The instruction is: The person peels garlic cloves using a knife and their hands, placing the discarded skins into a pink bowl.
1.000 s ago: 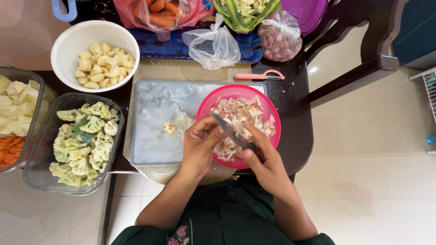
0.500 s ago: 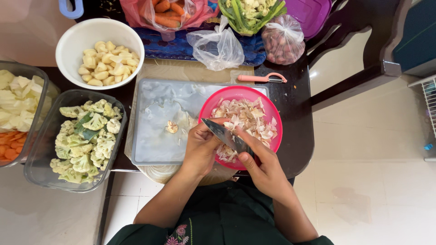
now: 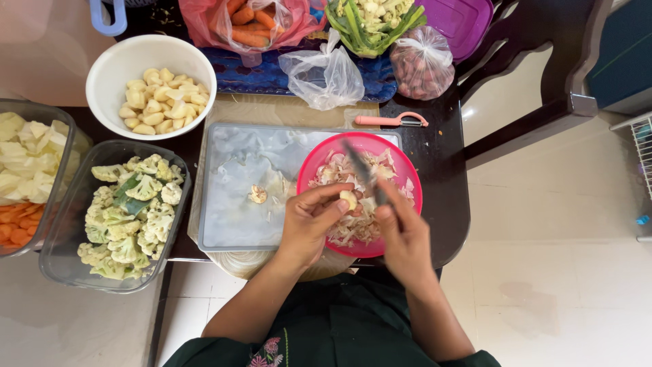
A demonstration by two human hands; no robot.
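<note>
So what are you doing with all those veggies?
A person is peeling garlic over a pink bowl full of papery skins. The left hand pinches a small garlic clove, and the right hand holds a knife pointing away over the bowl. Peeled cloves fill a white bowl. One garlic piece lies on the cutting board. Nearby, a clear container holds cauliflower florets.
</note>
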